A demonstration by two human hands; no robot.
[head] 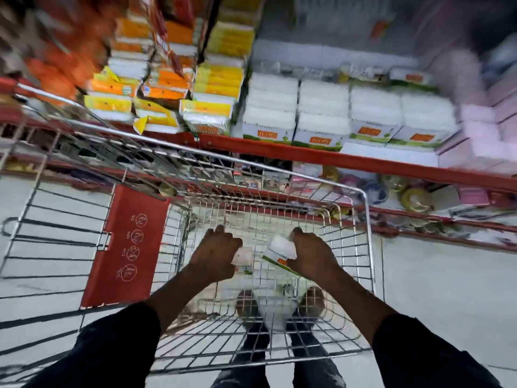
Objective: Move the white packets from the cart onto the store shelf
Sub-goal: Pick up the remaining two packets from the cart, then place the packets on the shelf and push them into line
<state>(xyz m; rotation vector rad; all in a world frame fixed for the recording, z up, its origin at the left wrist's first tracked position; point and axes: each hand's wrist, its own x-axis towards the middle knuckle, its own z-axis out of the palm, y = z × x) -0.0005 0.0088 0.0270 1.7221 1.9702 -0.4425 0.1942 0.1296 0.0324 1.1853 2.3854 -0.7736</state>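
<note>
We are reaching down into the wire cart (361,219), our left hand (215,254) closing around one white packet (244,257) and our right hand (312,254) gripping another white packet (281,247), both lying low in the basket; the blur is hiding whether more are waiting beneath. Rows of matching white packs (321,113) are already filling the store shelf (307,155) ahead, so we are judging the job well along, though the cart's rim and the shelf's red lip are narrowing our lifting path, and open space there is looking scarce.
</note>
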